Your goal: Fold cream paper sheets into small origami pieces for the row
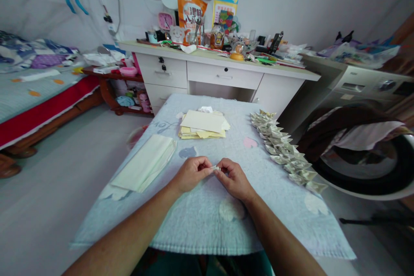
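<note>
My left hand (193, 172) and my right hand (233, 177) meet over the middle of the cloth-covered table (207, 228). Between their fingertips they pinch a small piece of folded paper (215, 167), mostly covered by the fingers. Beyond the hands lies a stack of cream and yellow paper sheets (203, 121). To the left rests a pile of pale green paper (145, 161). Along the right side of the table run rows of folded paper pieces (284, 148) with pointed tips.
A white desk (223, 75) crowded with jars, a snack bag (190, 13) and a pink clock (165, 21) stands behind the table. At the right is a washing machine (362, 84) with its door open and clothes hanging out. A bed (42, 95) is at the left.
</note>
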{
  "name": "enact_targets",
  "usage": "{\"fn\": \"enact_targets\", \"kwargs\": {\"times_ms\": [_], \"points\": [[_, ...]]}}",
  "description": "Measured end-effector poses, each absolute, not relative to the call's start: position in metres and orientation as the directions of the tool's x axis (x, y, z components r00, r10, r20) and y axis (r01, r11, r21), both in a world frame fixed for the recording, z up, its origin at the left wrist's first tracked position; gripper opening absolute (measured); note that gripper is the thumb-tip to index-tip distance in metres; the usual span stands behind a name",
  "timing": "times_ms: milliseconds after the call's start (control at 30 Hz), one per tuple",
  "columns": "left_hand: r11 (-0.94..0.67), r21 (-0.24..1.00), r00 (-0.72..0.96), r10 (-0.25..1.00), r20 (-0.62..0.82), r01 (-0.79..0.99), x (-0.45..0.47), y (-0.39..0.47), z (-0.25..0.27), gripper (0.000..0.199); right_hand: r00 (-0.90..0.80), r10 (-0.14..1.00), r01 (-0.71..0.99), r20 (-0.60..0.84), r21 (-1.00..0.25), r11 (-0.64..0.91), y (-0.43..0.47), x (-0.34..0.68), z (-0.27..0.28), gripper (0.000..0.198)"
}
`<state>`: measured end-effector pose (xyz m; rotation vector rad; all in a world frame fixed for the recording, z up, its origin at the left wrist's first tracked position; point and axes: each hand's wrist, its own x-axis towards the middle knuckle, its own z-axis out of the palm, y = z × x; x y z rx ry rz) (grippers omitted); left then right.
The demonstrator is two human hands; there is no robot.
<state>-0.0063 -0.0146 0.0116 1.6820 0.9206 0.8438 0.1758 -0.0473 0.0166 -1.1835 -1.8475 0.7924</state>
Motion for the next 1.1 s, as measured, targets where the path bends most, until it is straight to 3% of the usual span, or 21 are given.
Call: {"fn": "enact_targets", "kwargs": {"times_ms": [267, 433, 567, 767, 933, 1100], "points": [[-0.108, 0.994, 0.453, 0.886, 0.096, 0.001, 0.0, -0.016, 0.011, 0.017, -0.145, 0.951, 0.374, 0.272, -0.875, 0.307, -0.048, 0.175, 0.017, 0.025], [0.037, 0.994, 0.461, 0.887, 0.015, -0.104, 0.0, -0.016, 0.014, 0.019, -0.195, 0.952, 0.312, 0.238, -0.905, 0.29, -0.049, 0.174, 0.023, 0.03], [0.108, 0.966, 0.437, 0.899, 0.005, -0.234, -0.002, -0.017, 0.02, 0.021, -0.216, 0.946, 0.267, 0.243, -0.917, 0.297, -0.05, 0.175, 0.025, 0.038], [0.28, 0.891, 0.442, 0.891, -0.104, -0.356, -0.003, -0.019, 0.024, 0.024, -0.15, 0.958, 0.302, 0.246, -0.911, 0.281, -0.049, 0.174, 0.023, 0.032], [0.235, 0.929, 0.46, 0.884, -0.083, -0.284, -0.004, -0.016, 0.019, 0.02, -0.102, 0.947, 0.345, 0.306, -0.882, 0.322, -0.048, 0.173, 0.018, 0.017], [0.16, 0.95, 0.455, 0.89, -0.021, -0.268, -0.001, -0.015, 0.015, 0.034, -0.145, 0.928, 0.31, 0.344, -0.875, 0.373, -0.047, 0.171, 0.014, 0.027]]}}
